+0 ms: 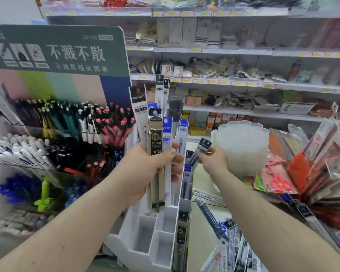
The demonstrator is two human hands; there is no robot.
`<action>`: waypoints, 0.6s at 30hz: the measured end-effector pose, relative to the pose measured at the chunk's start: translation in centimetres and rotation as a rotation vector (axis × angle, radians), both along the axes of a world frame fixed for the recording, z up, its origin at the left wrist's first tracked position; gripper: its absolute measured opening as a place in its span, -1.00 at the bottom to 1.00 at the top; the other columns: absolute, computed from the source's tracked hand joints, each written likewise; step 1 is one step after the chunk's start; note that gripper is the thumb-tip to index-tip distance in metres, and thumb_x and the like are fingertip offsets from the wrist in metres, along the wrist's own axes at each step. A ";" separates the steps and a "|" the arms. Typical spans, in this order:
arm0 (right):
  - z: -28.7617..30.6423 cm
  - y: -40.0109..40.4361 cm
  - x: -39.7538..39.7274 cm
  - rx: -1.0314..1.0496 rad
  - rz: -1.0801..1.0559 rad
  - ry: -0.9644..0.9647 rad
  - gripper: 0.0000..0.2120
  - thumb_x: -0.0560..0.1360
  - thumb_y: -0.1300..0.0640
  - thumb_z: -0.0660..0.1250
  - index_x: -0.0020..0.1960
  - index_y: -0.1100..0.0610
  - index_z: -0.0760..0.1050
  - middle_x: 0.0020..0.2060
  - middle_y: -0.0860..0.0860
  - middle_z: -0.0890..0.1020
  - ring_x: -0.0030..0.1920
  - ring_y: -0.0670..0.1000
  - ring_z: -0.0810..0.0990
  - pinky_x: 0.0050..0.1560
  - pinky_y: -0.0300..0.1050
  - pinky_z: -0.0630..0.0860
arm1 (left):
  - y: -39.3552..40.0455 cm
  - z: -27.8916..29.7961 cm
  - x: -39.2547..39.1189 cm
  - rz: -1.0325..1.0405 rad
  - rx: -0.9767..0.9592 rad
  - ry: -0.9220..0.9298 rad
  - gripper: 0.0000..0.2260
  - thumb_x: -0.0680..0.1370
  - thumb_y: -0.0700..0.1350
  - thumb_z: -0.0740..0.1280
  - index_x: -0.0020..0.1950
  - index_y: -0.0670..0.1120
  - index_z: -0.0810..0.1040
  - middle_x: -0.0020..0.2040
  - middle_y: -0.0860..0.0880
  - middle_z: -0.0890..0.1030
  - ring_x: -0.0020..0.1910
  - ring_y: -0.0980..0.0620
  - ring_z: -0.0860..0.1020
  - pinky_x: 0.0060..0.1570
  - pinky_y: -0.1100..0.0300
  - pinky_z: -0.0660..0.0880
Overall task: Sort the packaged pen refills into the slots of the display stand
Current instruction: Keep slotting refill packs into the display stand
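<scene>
My left hand [145,171] grips a bunch of packaged pen refills [155,134] upright above the white display stand [145,242]; a gold-and-black pack marked 10125 is at the front, white and blue packs fan out behind it. My right hand [212,160] pinches the top of a dark refill pack [203,147] that stands in a slot on the stand's right side. Blue refill packs [187,173] sit in the neighbouring slots. Another 10125 pack [182,232] stands in a lower slot. Loose refill packs [230,244] lie on the counter at the lower right.
A pen display [67,124] with a green sign stands to the left. A stack of clear plastic palettes [243,146] sits right of my right hand. Packaged scissors [277,181] and hanging stationery crowd the right edge. Store shelves fill the background.
</scene>
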State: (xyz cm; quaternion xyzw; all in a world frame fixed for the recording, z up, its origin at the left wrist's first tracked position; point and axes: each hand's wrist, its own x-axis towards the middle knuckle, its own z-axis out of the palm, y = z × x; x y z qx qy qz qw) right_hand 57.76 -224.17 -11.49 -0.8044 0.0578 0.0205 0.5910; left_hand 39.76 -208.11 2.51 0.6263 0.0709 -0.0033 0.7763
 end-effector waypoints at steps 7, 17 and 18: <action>-3.2 1.1 -0.2 -0.295 0.192 0.121 -0.87 0.46 0.13 0.48 -0.23 0.04 0.58 -0.28 0.02 0.65 -0.17 0.11 0.62 -0.16 -0.07 0.53 | -0.1 -0.2 -0.6 0.090 -0.067 -0.060 -0.94 0.57 -0.23 0.34 -0.02 -0.17 0.60 -0.27 -0.12 0.68 -0.38 -0.04 0.62 -0.33 0.10 0.59; -2.6 1.2 -0.2 -0.381 0.220 0.193 -0.73 0.43 0.19 0.41 -0.43 0.08 0.51 -0.55 -0.03 0.50 -0.42 0.02 0.46 -0.39 -0.21 0.37 | 0.5 -0.1 -0.9 0.091 -0.022 -0.082 -0.81 0.35 -0.02 0.46 -0.10 -0.06 0.69 -0.30 -0.07 0.65 -0.45 0.04 0.56 -0.41 0.17 0.54; -2.4 1.2 -0.2 -0.363 0.197 0.168 -0.74 0.42 0.18 0.41 -0.44 0.09 0.52 -0.56 -0.04 0.51 -0.41 0.03 0.47 -0.37 -0.19 0.38 | 0.6 -0.1 -1.0 0.086 -0.035 -0.086 -0.86 0.35 -0.02 0.45 -0.15 -0.03 0.71 -0.30 -0.06 0.64 -0.45 0.04 0.56 -0.42 0.17 0.53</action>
